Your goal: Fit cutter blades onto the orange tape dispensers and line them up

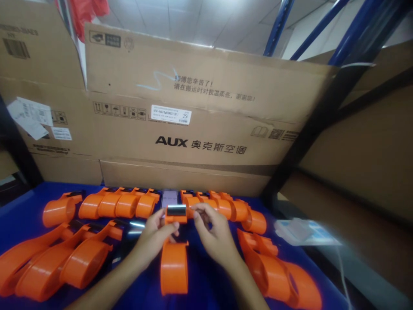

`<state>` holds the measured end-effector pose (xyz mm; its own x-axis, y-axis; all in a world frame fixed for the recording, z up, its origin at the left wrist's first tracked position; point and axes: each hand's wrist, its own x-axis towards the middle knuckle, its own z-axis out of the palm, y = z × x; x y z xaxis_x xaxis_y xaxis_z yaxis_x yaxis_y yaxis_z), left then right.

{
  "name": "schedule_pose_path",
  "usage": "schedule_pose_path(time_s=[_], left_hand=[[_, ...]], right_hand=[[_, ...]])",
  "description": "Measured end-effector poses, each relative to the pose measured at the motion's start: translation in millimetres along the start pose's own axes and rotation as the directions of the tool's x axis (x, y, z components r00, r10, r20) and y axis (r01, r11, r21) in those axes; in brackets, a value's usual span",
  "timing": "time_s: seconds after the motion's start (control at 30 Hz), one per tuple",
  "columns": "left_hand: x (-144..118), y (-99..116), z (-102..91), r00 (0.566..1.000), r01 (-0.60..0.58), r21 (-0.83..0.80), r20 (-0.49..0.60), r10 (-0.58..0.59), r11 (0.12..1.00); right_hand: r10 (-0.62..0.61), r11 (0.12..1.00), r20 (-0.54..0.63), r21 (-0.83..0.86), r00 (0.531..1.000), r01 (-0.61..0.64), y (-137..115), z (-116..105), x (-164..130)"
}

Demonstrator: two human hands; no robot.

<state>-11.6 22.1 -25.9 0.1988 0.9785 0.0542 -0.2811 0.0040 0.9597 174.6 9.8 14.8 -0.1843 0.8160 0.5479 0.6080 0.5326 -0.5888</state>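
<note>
Orange plastic piece (174, 268) held up over the middle of the blue tabletop (208, 282), dark glossy strip (176, 210) facing the wearer, rounded body hanging below; the join between head and body is partly hidden by fingers. Left hand (158, 230) closed on the head from its left side, thumb across the lower edge. Right hand (211, 226) at the head's other end, fingers bent, fingertips close against it; cannot tell whether they pinch or merely touch. Progress, as judged: one piece in handling, not set down. Similar pieces lie about it: a back row to the left (118, 204), a larger front cluster (63, 262) on that side, a back row to the right (222, 206), a front group (279, 271) nearer the right forearm. Dark ends show on several left-hand pieces; whether any of these are finished or waiting, no sign tells, so the remaining count stays unknown. A phone-like screen (170, 197) stands beyond the hands, between the back rows.
</note>
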Motion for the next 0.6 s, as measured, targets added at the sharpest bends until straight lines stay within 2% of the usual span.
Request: schedule_pose_path(time_s=[0.07,0.13,0.2,0.3,0.43,0.5,0.6], left_hand=[[0.2,1.6,-1.0,1.000,-0.005,0.008,-0.015,0.005,1.000],[1.0,1.8,-2.4,1.000,-0.007,0.033,-0.022,0.008,0.999],[1.7,1.0,-3.9,1.000,-0.006,0.055,-0.022,0.007,0.998],[2.1,-0.6,-5.6,1.000,-0.001,0.075,-0.019,0.002,0.997],[2.5,-2.3,-7.0,0.999,0.027,0.089,-0.033,-0.025,0.996],[3.1,-2.9,-7.4,1.000,0.020,0.086,-0.022,-0.019,0.996],[3.8,-3.3,-7.8,1.000,0.011,0.078,-0.014,-0.010,0.997]], right_hand=[[0.130,0.972,0.064,-0.204,0.990,-0.114,4.0,-7.4,-0.1],[0.277,0.873,0.122,-0.447,0.953,-0.196,6.7,-13.1,-2.8],[0.384,0.775,0.170,-0.593,0.907,-0.218,8.2,-16.4,-7.1],[0.456,0.701,0.201,-0.681,0.867,-0.211,9.4,-19.2,-12.6],[0.553,0.593,0.152,-0.762,0.819,-0.259,12.9,-22.5,-15.1],[0.585,0.574,0.156,-0.773,0.796,-0.271,15.1,-22.5,-15.5],[0.593,0.581,0.174,-0.769,0.786,-0.268,16.7,-19.1,-16.0]])
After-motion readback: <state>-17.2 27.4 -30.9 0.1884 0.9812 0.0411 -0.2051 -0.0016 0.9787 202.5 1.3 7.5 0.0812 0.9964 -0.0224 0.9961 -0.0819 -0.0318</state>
